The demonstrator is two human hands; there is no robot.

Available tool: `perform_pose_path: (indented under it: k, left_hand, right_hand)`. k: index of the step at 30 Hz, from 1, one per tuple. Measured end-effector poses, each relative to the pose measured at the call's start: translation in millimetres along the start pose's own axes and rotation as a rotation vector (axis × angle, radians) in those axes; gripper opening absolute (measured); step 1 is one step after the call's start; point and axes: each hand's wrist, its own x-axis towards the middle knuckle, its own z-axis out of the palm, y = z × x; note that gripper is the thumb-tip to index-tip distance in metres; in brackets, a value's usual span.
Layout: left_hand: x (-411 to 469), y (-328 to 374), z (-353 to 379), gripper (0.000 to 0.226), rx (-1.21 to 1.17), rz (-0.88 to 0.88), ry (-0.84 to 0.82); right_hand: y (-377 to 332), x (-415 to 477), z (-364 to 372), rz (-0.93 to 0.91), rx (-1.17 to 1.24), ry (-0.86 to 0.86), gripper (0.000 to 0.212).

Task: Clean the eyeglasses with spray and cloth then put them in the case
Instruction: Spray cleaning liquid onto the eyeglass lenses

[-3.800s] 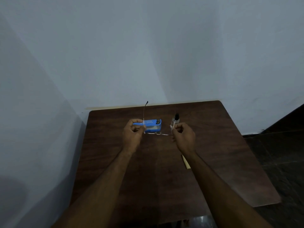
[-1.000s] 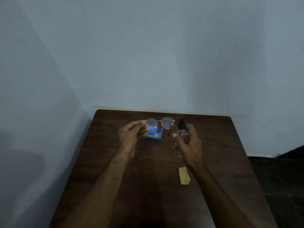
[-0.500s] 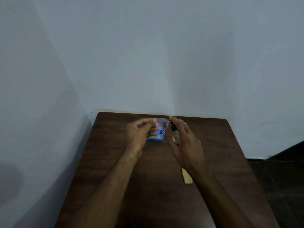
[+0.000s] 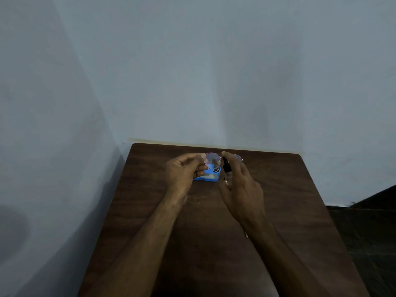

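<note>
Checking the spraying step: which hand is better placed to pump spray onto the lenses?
Right. The right hand grips the spray bottle, forefinger over its black pump, next to the lens; the left hand is busy pinching the eyeglasses.

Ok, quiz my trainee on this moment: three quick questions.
1. Which hand grips the bottle? A: left hand. B: right hand. C: neither.
2. True or false: the left hand's fingers hold the glasses off the table.
3. Fill in: the blue case rests on the ____.

Key: 1 B. 2 true. 3 table.
</note>
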Motion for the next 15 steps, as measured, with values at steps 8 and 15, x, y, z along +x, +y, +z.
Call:
perform_pose_path:
  k: [8, 15]
  left_hand:
    - [-2, 2, 1, 0.018, -0.034, 0.0, -0.024]
    - [-3, 0, 5, 0.016, -0.018, -0.009, -0.049]
  right_hand:
    - [2, 6, 0, 0.078, -0.102, 0.026, 0.078]
    - [4, 12, -2, 0.088, -0.156, 0.009, 0.079]
